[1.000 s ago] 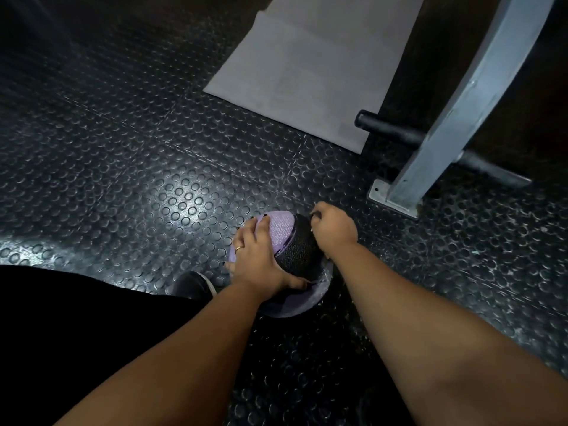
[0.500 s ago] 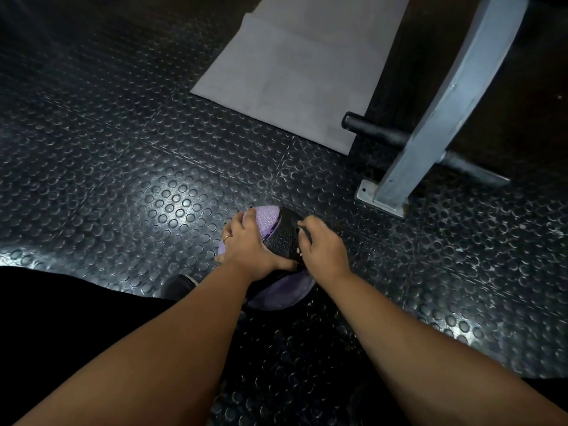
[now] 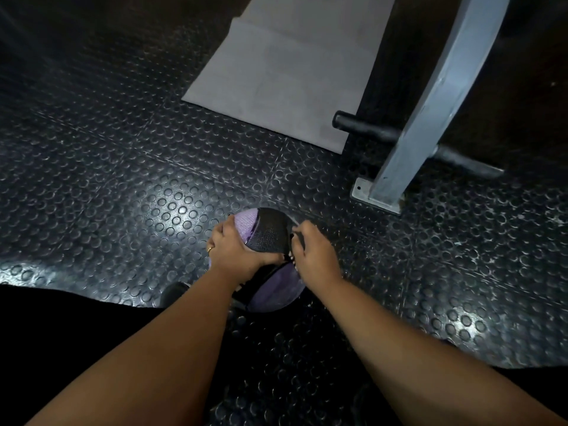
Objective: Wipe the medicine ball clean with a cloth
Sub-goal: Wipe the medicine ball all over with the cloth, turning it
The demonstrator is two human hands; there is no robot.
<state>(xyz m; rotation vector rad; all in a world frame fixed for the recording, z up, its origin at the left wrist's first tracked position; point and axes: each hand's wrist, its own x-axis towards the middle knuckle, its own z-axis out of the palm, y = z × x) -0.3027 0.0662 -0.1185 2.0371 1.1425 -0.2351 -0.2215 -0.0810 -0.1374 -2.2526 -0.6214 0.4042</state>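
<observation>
A purple and black medicine ball (image 3: pixel 270 235) sits on the studded black rubber floor (image 3: pixel 123 195), just ahead of my feet. My left hand (image 3: pixel 235 250) grips its upper left side, fingers over the purple panel and thumb across the black one. My right hand (image 3: pixel 316 256) is curled against the ball's right side. It pinches what looks like a dark cloth (image 3: pixel 298 237); only a small dark fold with pale specks shows between the fingers and the ball.
A grey mat (image 3: pixel 276 81) lies on the floor beyond the ball. To the right rises a grey metal post (image 3: pixel 436 96) on a bolted foot plate (image 3: pixel 362 192), with a black bar (image 3: pixel 362 127) through it. My dark shoe (image 3: pixel 173 295) is left of the ball.
My right hand has slid from the ball's far upper right down toward its near right side. The ball has turned under my left hand, so more of the black panel faces up.
</observation>
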